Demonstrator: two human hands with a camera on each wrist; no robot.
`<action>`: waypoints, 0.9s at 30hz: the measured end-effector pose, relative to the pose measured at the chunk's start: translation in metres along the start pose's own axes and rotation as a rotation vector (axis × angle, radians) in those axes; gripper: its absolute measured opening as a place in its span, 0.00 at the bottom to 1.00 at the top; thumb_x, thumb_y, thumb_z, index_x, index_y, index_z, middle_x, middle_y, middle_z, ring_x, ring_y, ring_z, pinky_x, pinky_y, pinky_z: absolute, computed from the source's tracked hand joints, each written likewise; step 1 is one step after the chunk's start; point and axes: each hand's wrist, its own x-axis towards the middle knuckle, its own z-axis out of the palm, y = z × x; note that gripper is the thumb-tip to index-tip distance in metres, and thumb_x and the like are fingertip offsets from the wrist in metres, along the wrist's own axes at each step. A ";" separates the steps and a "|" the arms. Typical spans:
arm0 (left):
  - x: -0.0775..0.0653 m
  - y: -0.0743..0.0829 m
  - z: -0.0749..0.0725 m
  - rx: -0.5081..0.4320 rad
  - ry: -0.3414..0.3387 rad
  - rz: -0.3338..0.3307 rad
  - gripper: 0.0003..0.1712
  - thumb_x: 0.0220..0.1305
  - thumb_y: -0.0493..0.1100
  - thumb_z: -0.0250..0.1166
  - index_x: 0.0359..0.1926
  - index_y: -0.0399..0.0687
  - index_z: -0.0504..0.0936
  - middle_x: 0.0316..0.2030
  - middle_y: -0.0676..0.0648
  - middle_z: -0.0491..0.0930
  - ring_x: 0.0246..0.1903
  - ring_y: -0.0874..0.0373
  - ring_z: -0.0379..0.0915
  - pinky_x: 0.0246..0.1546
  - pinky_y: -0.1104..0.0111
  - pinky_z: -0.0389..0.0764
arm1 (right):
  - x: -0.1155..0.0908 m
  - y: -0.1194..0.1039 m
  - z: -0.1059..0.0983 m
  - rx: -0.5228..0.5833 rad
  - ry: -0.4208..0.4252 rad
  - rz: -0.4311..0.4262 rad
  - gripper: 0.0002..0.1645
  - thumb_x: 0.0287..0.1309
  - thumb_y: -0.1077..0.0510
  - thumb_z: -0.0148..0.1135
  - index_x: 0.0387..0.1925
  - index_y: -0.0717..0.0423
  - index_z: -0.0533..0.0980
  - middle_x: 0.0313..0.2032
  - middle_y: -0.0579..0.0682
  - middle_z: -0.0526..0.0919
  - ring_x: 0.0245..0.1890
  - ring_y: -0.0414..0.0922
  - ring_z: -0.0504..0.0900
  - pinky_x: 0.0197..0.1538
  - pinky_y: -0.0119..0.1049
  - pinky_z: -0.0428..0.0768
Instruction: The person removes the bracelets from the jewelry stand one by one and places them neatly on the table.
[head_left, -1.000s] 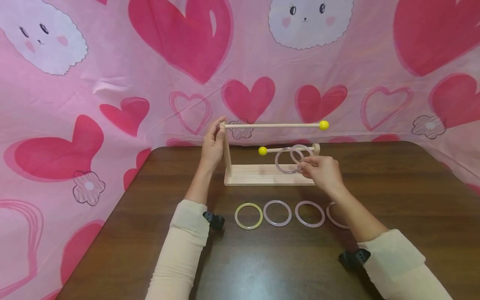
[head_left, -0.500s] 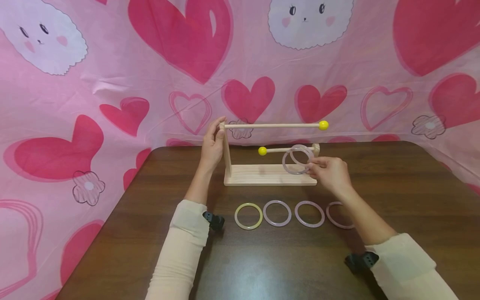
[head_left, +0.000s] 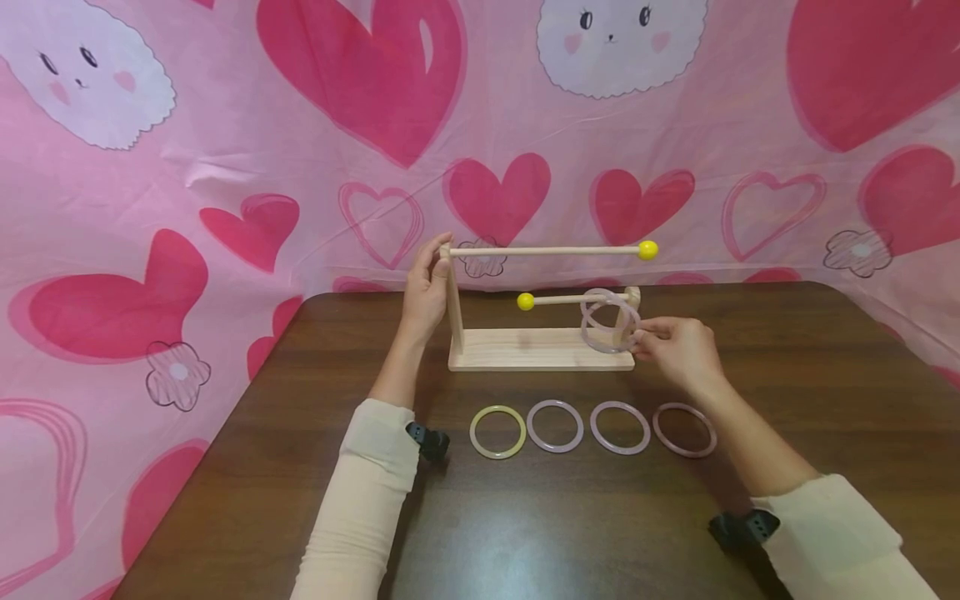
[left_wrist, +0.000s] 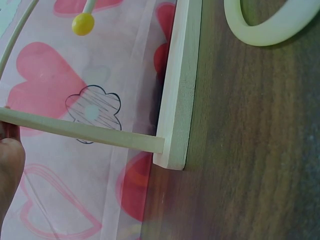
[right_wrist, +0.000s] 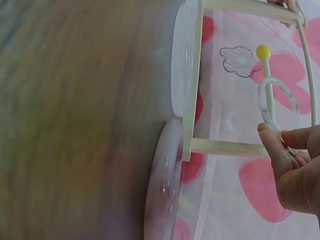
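My left hand (head_left: 425,292) grips the top of the left post (head_left: 454,304) of a wooden stand, where the upper rod (head_left: 547,251) begins. My right hand (head_left: 678,350) pinches the right edge of a pale, translucent bangle (head_left: 606,351) between thumb and fingers. In the right wrist view the lower rod (right_wrist: 266,70) passes through this bangle (right_wrist: 261,102). Another pale bangle (head_left: 598,291) hangs on the lower rod near the short right post, overlapped by the held one in the head view. Yellow balls cap both rods.
In front of the stand's base (head_left: 525,360), a yellow bangle (head_left: 498,457), two lilac bangles (head_left: 555,451) and a pinkish bangle (head_left: 684,455) lie in a row on the dark wooden table (head_left: 315,500). A pink heart-print cloth (head_left: 225,183) hangs behind.
My right hand has moved right, sliding the pinched bangle along the lower rod toward the short post and the hanging bangle. The left hand stays put.
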 end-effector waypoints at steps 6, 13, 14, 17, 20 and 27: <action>0.000 0.000 0.000 0.000 0.000 -0.005 0.24 0.63 0.40 0.51 0.58 0.33 0.68 0.53 0.34 0.69 0.40 0.57 0.68 0.38 0.70 0.74 | -0.001 0.004 -0.004 0.006 0.006 0.019 0.16 0.61 0.62 0.55 0.43 0.74 0.76 0.32 0.63 0.83 0.26 0.41 0.84 0.29 0.28 0.80; 0.000 0.000 -0.001 0.019 0.000 -0.007 0.24 0.63 0.42 0.50 0.58 0.34 0.68 0.51 0.35 0.71 0.38 0.59 0.68 0.37 0.70 0.74 | -0.003 0.008 -0.011 0.013 0.011 0.022 0.17 0.61 0.63 0.54 0.44 0.75 0.75 0.34 0.65 0.82 0.24 0.36 0.82 0.30 0.30 0.80; 0.001 0.000 -0.001 0.020 -0.001 -0.009 0.25 0.63 0.43 0.50 0.58 0.34 0.68 0.51 0.35 0.71 0.38 0.60 0.68 0.37 0.70 0.75 | -0.003 0.009 -0.012 0.017 0.010 0.021 0.17 0.62 0.62 0.54 0.44 0.76 0.75 0.34 0.65 0.82 0.23 0.35 0.82 0.30 0.30 0.80; 0.001 0.000 -0.001 0.015 -0.004 -0.019 0.25 0.63 0.43 0.50 0.59 0.35 0.68 0.50 0.35 0.70 0.38 0.62 0.67 0.37 0.70 0.75 | -0.003 0.011 -0.015 0.020 0.006 0.022 0.18 0.62 0.62 0.53 0.45 0.76 0.75 0.35 0.66 0.82 0.23 0.31 0.81 0.30 0.31 0.80; 0.001 0.000 -0.001 0.010 -0.007 -0.021 0.25 0.63 0.42 0.50 0.59 0.35 0.68 0.50 0.33 0.70 0.37 0.61 0.67 0.36 0.71 0.75 | -0.003 0.013 -0.018 0.033 0.000 0.021 0.18 0.62 0.62 0.53 0.45 0.77 0.74 0.35 0.66 0.82 0.23 0.30 0.80 0.31 0.32 0.80; 0.001 0.000 -0.001 0.014 -0.005 -0.031 0.24 0.64 0.41 0.51 0.59 0.34 0.68 0.50 0.36 0.71 0.37 0.61 0.67 0.35 0.70 0.75 | -0.004 0.016 -0.024 0.026 -0.007 0.040 0.20 0.63 0.60 0.54 0.46 0.77 0.74 0.36 0.65 0.82 0.23 0.29 0.80 0.31 0.31 0.80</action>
